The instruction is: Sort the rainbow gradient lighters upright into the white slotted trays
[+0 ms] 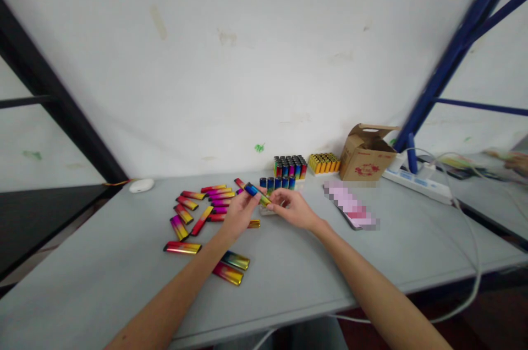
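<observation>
Above the middle of the table, my left hand (241,208) pinches the dark blue end of a shiny blue-and-yellow flat tube (258,193), shaped like a lighter case. The fingers of my right hand (292,207) close on its yellow end, so both hands hold it. The tube slants down to the right. Directly behind it stands a short row of blue-topped tubes (284,181), in a pale tray (269,211) partly hidden by my hands. Loose red-and-yellow tubes (182,248) and magenta-and-yellow tubes (220,195) lie scattered to the left. A dark blue-and-gold tube (236,260) lies beside my left forearm.
Against the wall stand a block of multicoloured tubes (290,167), a block of yellow tubes (324,163) and an open cardboard box (366,158). A phone (350,207) lies at right, near a power strip (421,185) with cables. A white case (141,185) sits far left.
</observation>
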